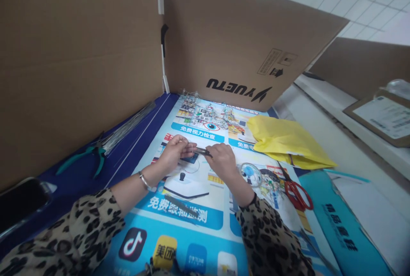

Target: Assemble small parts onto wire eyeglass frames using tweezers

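Note:
Over the middle of the printed sheet, my left hand (pixel 174 154) and my right hand (pixel 223 161) are close together. My right fingers are wrapped round a slim metal tool (pixel 202 151) with a dark end; its exact kind does not show. The tool's tip reaches my left fingertips, which are pinched together on something too small to make out. A faint thin loop (pixel 197 168) shows just below the hands. Right of my right wrist is a clear round dish (pixel 251 175) with small bits in it. Grey thin strands (pixel 181 205) lie on the sheet below.
Teal-handled pliers (pixel 96 152) lie at left beside a wire bundle (pixel 128 126); a phone (pixel 22 203) is nearer. Red scissors (pixel 297 195), a yellow bag (pixel 285 137) and a teal packet (pixel 333 216) lie at right. Small wired pieces (pixel 208 114) sit before the cardboard walls (pixel 230 33).

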`<state>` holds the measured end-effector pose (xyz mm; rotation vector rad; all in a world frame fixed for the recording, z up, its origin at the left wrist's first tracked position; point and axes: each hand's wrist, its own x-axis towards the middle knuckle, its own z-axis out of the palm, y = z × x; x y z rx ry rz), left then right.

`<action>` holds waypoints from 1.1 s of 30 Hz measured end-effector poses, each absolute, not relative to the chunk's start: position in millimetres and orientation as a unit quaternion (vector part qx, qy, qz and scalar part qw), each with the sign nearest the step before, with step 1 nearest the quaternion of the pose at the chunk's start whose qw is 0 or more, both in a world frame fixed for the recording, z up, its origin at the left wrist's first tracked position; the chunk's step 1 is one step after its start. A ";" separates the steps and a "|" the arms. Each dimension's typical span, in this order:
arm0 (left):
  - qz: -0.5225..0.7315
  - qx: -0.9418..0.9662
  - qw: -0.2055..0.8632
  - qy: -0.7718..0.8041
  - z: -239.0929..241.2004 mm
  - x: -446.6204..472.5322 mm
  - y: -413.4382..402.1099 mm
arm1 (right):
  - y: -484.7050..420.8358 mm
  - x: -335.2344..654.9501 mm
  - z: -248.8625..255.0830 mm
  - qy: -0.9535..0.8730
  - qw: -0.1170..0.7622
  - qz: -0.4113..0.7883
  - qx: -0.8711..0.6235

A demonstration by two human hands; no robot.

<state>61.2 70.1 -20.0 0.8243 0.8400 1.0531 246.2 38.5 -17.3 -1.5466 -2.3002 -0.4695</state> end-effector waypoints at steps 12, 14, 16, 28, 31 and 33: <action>0.476 0.251 0.752 0.381 -11.4 69.4 58.6 | 28.1 236.0 -14.1 -0.824 0.190 -0.339 -0.413; 0.476 0.243 0.753 0.383 -10.2 70.4 57.2 | 27.8 235.5 -13.6 -0.825 0.188 -0.342 -0.408; 0.480 0.235 0.754 0.383 -9.4 71.9 55.9 | 27.8 235.2 -14.1 -0.827 0.189 -0.343 -0.404; 0.493 0.232 0.742 0.391 -12.5 78.3 50.0 | 27.2 233.7 -17.5 -0.838 0.184 -0.324 -0.398; 0.489 0.232 0.745 0.390 -14.3 78.4 50.1 | 27.4 234.3 -18.1 -0.845 0.176 -0.302 -0.405; 0.486 0.236 0.747 0.386 -15.9 78.6 50.3 | 27.9 234.6 -18.7 -0.848 0.174 -0.286 -0.411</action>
